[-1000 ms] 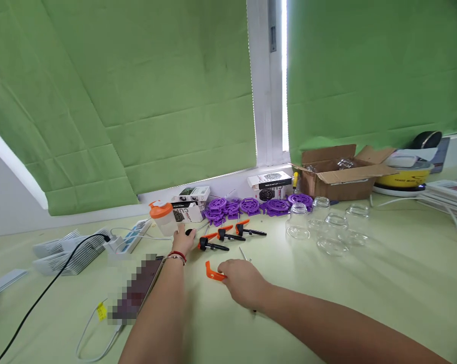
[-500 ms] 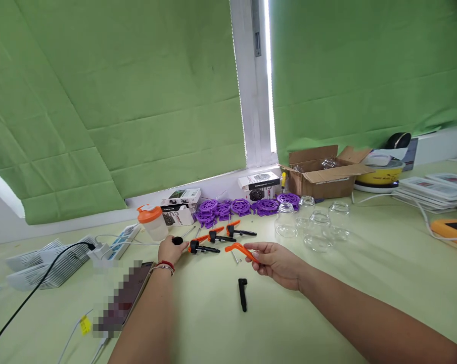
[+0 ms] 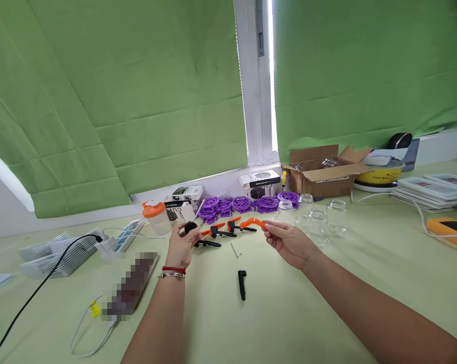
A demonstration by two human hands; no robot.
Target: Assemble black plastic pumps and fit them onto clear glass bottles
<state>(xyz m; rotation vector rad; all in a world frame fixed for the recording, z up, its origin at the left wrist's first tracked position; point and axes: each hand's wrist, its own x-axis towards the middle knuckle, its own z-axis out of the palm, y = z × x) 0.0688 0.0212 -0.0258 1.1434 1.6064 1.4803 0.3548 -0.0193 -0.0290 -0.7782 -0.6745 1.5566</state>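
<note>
Head view: bent orange piece (image 3: 253, 222) in the right hand (image 3: 292, 243), thumb and fingers pinching its right end; its left end overlaps one of the orange-and-black parts (image 3: 215, 231), contact unclear. Left hand (image 3: 180, 246) has thumb and fingers around a round black piece (image 3: 191, 227). Thin metal rod (image 3: 234, 249) lies between the hands, black crank (image 3: 242, 285) nearer the person, both on the table (image 3: 289, 318). Behind: purple discs (image 3: 267, 203); orange-lidded bottle (image 3: 157, 217) left, glass jars (image 3: 318, 225) right, cardboard box (image 3: 327, 188) beyond.
</note>
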